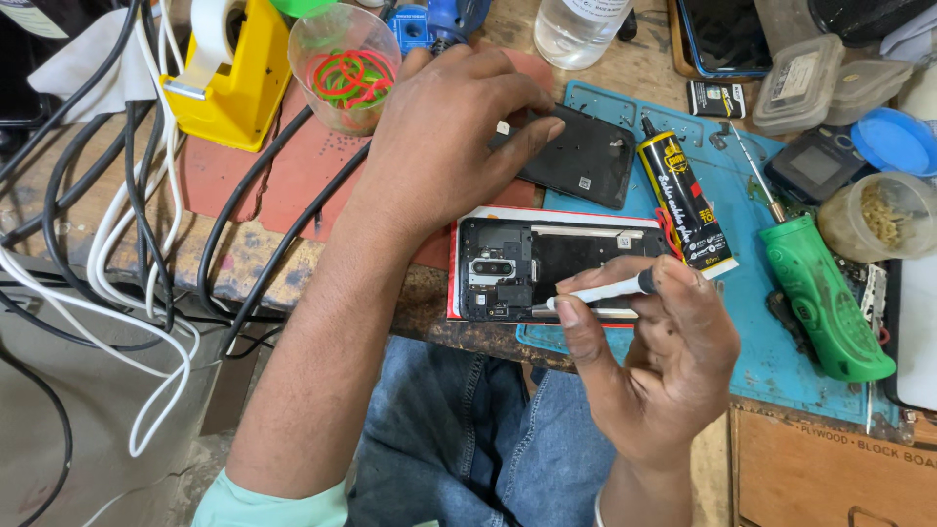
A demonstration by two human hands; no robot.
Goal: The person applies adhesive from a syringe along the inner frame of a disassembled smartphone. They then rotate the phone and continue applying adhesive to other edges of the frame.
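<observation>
An opened black phone (547, 265) lies face down at the bench's front edge, its inner parts showing. My right hand (664, 356) grips a thin white tool (600, 292) whose tip rests on the phone's lower edge. My left hand (449, 127) reaches across the bench, fingers pressed on a black phone back cover (586, 156) lying beyond the phone. A black and yellow glue tube (683, 200) lies beside the phone on the right.
A green electric screwdriver (825, 298) lies on the blue work mat (752, 322). A plastic cup of rubber bands (344, 68) and a yellow tape dispenser (234, 78) stand at the back left. Black and white cables (137, 215) hang off the left edge. Small containers (878, 215) sit at right.
</observation>
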